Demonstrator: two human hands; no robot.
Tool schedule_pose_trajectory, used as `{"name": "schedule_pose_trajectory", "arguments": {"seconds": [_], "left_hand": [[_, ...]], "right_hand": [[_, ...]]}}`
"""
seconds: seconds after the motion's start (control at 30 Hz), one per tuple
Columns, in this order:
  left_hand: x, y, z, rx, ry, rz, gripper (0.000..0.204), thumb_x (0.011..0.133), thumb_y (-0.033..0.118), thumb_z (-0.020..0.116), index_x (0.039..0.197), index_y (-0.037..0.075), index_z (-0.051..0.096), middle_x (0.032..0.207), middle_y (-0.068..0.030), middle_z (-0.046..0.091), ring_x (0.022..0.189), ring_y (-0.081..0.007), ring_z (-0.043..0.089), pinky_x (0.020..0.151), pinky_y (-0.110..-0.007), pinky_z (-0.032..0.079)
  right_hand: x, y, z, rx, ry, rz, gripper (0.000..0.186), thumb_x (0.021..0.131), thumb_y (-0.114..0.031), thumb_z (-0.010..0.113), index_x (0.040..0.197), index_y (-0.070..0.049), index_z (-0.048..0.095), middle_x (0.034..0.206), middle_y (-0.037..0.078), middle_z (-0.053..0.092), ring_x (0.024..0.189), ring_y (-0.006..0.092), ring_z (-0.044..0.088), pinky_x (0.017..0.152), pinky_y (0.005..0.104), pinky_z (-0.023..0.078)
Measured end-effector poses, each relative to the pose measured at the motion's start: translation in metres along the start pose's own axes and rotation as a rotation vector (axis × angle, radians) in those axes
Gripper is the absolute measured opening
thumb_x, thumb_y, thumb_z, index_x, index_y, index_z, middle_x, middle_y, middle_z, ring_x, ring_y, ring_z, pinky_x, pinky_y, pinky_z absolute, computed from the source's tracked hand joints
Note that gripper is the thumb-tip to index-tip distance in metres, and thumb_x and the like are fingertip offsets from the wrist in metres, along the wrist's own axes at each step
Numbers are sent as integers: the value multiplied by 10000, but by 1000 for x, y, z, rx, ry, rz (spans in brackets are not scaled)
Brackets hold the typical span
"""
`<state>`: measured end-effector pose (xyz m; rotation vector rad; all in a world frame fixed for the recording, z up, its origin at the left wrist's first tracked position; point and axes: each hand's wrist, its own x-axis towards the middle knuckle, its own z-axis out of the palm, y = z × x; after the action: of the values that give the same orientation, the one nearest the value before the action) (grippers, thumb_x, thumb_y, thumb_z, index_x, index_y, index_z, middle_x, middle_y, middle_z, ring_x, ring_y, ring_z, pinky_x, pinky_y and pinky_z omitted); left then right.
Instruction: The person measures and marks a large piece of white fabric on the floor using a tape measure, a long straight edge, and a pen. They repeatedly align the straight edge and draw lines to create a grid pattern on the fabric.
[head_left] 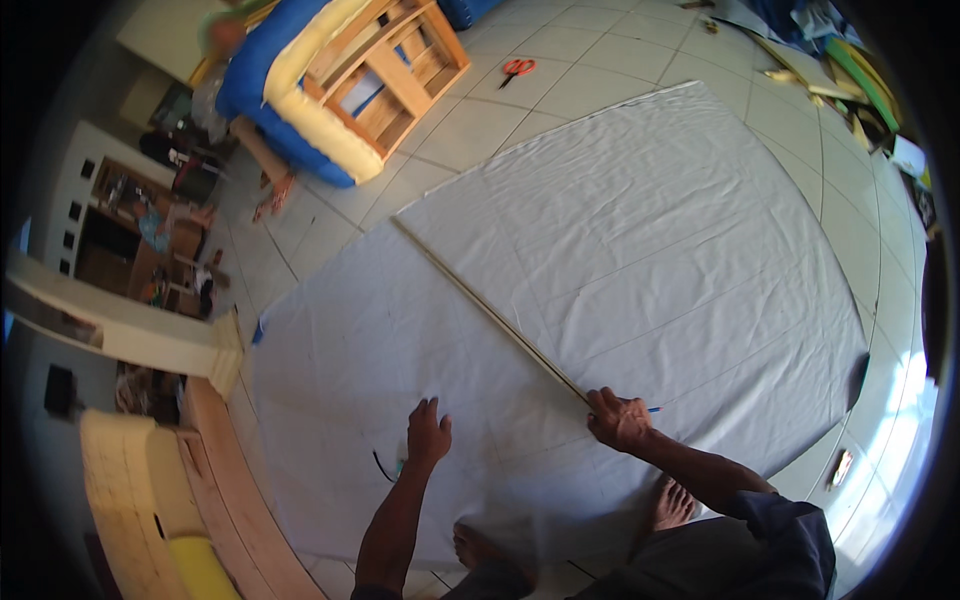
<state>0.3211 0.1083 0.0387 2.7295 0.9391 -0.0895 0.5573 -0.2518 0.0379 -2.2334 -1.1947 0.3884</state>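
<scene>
the right hand (622,422) gripped the near end of a long thin strip (497,317), a blue pen (655,409) poking out beside it. the left hand (429,434) was loosely open over the pale cloth (670,250). the strip crossed this cloth, spread on floor tiles (460,130); red-handled scissors (519,68) lay beyond.

Large pale grey-white fabric sheet (690,250), ruled with faint thin darker lines. On the sheet: long straight narrow strip (490,314), pale beige, darker-edged; slim blue stick (654,409). Beyond the sheet: scissors (518,69), orange-red handles, dark blades; padded wooden furniture piece (293,110), royal blue and cream over orange-brown. Around the sheet: off-white square floor tiles (440,140), grid of grey joints.
</scene>
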Motion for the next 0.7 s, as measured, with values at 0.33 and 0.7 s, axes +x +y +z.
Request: {"name": "schedule_pose_trajectory", "arguments": {"seconds": [0.33,0.7], "left_hand": [[60,129,53,-135,270,44,668,969,331,692,1508,18,449,1508,-313,456,1383,-491,438,1131,-590,374],[93,161,40,-79,-33,-131,858,996,639,533,1654,171,243,1685,-93,330,1543,-403,260,1114,-757,238]], "right_hand": [[-85,41,-84,-124,-89,-22,359,842,-181,735,1174,-144,604,898,88,640,698,314,714,557,478,550],[-98,24,-46,-79,-11,-68,357,812,-228,804,1099,-137,613,824,77,627,690,302,706,547,442,557]]}}
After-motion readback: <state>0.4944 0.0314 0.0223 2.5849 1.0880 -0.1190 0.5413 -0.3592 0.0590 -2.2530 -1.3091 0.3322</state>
